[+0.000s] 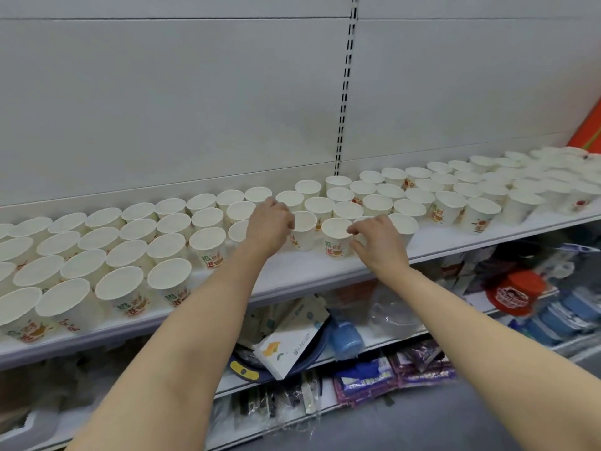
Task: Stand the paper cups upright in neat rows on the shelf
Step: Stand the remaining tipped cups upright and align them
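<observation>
Both arms stretched fwd over shelf (312,271). Left hand (270,224) grip curled on cup (304,231); right hand (374,240) pinched round front cup (336,237).

White paper cups (169,253) w/ red-orange print, all upright, mouths up, packed in rows across white shelf (292,271); rows looser near middle.

The scene was evenly and brightly lit from above, with soft, diffuse light and no hard glare. The white back panel (169,102) showed a gentle grey falloff. Faint shadows lay under the paper cups (169,281) on the shelf (292,271). The lower shelves (357,353) sat dimmer. Wide-angle distortion bowed the shelf line, and the far right cups (553,177) blurred and washed out.
</observation>
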Demonstrator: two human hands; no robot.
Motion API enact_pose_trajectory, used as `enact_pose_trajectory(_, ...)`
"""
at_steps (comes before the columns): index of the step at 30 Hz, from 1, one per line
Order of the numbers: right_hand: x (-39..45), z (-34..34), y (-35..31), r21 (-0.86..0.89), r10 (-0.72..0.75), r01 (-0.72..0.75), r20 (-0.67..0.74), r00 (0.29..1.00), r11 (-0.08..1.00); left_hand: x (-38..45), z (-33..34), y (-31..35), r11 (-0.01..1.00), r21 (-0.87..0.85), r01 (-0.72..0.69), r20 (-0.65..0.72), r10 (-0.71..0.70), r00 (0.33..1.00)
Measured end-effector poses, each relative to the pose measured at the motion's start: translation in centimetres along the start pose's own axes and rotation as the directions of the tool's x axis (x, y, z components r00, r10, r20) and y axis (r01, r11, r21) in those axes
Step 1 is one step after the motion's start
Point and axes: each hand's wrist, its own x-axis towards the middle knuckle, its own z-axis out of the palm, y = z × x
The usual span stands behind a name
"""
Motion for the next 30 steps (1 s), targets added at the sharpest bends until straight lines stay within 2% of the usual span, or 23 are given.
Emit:
enact_pose_trajectory(7, 1.8, 1.2, 1.1, 0.029, -0.171, 0.17, 0.027, 0.985, 0.985, -2.9, -3.7, 0.8, 0.972, -0.22, 0.081, -0.041, -0.092, 0.995)
enact_pose_trajectory(11, 2.3, 1.3, 0.9, 0.036, -0.226, 0.224, 0.068, 0.972, 0.974, -7.0, -6.5, -0.1, 0.888, -0.397, 0.231, 0.015, -0.246, 0.969)
enact_pose_trajectory(15, 1.6, 1.2, -1.1, 0.236, -0.235, 0.221, 0.035, 0.971, 0.946, -11.4, -8.4, -2.1, 0.846, -0.405, 0.346, 0.042, -0.361, 0.931)
enact_pose_trajectory(20, 0.5, 1.5, -5.7, 0.456, -0.224, 0.168, 0.071, 0.972, 0.874, -14.5, -9.3, -4.7, 0.837, -0.34, 0.429, 0.115, -0.416, 0.902)
enact_pose_trajectory(26, -0.2, 2.3, -10.0, 0.497, -0.234, 0.159, 0.092, 0.968, 0.853, -15.3, -8.0, -5.8, 0.862, -0.23, 0.452, 0.127, -0.434, 0.892)
enact_pose_trajectory(30, -0.2, 3.3, -11.2, 0.449, -0.228, 0.156, 0.112, 0.967, 0.88, -15.2, -7.2, -5.8, 0.903, -0.085, 0.422, 0.066, -0.417, 0.906)
